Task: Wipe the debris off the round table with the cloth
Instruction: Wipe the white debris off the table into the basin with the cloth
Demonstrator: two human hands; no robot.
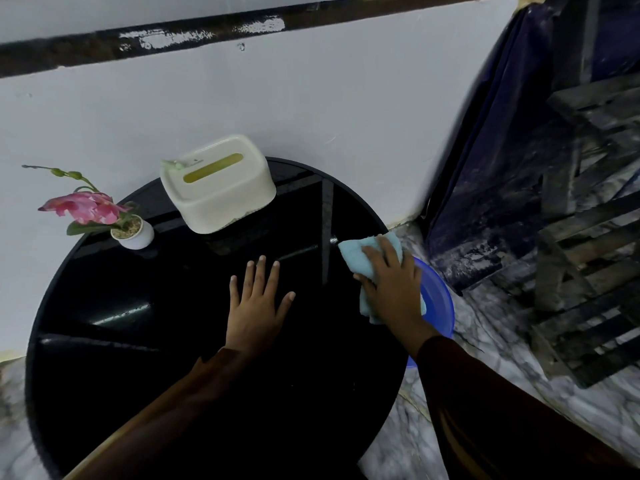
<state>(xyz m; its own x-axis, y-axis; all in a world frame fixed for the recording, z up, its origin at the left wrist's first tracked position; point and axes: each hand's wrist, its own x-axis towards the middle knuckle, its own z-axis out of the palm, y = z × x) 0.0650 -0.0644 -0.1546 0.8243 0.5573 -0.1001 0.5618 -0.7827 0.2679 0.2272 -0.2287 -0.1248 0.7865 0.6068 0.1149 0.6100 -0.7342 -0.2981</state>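
The cloth (367, 261) sits at the table's (138, 358) 3 o'clock edge, pressed under the right hand (391, 289), fingers curled on it. Left hand (258, 306) lies flat, fingers spread. Bowl (438, 299) just beyond; tissue box (218, 185) at 12, flowerpot (133, 233) at 10

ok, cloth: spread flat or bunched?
Bunched. The light blue cloth sits crumpled under the right hand at the table edge, folds poking out on both sides.
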